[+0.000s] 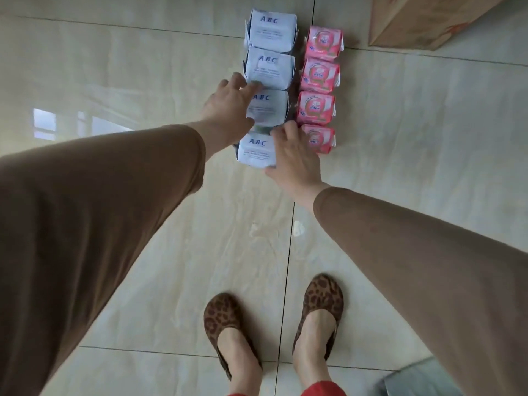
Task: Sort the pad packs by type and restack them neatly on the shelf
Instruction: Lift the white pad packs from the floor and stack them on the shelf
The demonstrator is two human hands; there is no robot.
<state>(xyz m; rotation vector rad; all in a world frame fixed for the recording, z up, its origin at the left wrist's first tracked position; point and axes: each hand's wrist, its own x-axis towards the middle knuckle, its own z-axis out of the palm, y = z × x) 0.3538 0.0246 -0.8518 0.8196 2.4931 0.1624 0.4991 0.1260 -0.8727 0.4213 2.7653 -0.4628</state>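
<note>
Eight pad packs lie in two straight rows on the shiny tiled floor [143, 67], and I see them from above through the head camera. Four white packs with blue "ABC" letters make the left row: the far one [271, 30], the second [271, 67], the third [268, 108] and the nearest white pack [255, 150]. Just beside them, four pink packs make the right row, from the farthest pink pack [325, 41] to the nearest pink pack [319, 138]. My left hand [228, 107] reaches to the left side of the third white pack, with the fingers spread and rather straight, touching its edge and the low edge of the second one. My right hand [295, 158] lies between the two rows, its fingers touching the right side of the nearest white pack; I cannot tell if they really grip it. Both sleeves are brown. A brown cardboard box [423, 21] stands at the top right, and my feet in leopard-pattern shoes [320, 298] are below.
</note>
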